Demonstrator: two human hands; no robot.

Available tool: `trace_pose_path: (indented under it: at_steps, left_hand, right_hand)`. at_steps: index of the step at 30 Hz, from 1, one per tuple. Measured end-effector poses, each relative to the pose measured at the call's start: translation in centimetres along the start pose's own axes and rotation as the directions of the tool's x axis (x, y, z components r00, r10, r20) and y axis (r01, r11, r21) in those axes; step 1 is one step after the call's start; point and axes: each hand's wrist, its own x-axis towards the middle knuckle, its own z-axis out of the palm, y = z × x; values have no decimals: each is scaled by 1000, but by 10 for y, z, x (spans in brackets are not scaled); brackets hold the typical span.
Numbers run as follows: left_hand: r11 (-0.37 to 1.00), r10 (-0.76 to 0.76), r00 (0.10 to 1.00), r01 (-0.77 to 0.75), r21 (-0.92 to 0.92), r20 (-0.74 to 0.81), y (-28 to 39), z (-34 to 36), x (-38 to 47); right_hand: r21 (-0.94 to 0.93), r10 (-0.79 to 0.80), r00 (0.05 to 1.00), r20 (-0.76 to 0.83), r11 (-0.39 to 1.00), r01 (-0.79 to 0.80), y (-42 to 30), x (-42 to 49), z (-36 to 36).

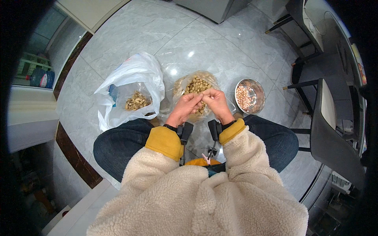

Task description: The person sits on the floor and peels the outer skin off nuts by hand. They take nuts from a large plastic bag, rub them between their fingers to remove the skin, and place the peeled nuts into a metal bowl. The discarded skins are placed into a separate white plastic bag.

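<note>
My left hand point(186, 105) and my right hand point(216, 101) meet at the fingertips above a clear plastic bag point(213, 77) of unshelled peanuts point(197, 85). Thumbs and forefingers of both hands pinch together on what looks like a single peanut, nearly all hidden by the fingers. To the left, an opened white plastic bag point(144, 67) holds a heap of broken peanut shells point(137, 101). On the right stands a round metal bowl point(260, 93) with shelled pinkish peanut kernels point(244, 97) gathered mostly at its left side.
Grey marble-look tiles point(124, 32) make up the floor. Dark chairs point(327, 112) line the right side, and a grey cabinet or appliance point(206, 8) stands at the far edge. My bent knees point(118, 144) flank the bags. Past a doorway at left is a large blue water bottle point(41, 78).
</note>
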Motion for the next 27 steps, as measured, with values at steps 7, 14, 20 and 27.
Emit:
trace_pose_path:
  at_steps: [7,14,20,27]
  left_hand:
    - [989,103,987,-89,115,-124,0,18,2]
    - [827,470,857,-342,447,-214,-19,26,13]
    - [777,484,834,-271,568,-265,-28,22,23]
    - [995,95,991,-92,37,-99,-6,19,7]
  right_hand:
    - [119,139,985,-99,985,-127,-14,-4,8]
    - [159,80,979,-186,986,-50,-4,-3,16]
    - [60,4,972,-235,998,11,7,-1,19]
    - [200,208,977,-37,960,-197,-14,-3,6]
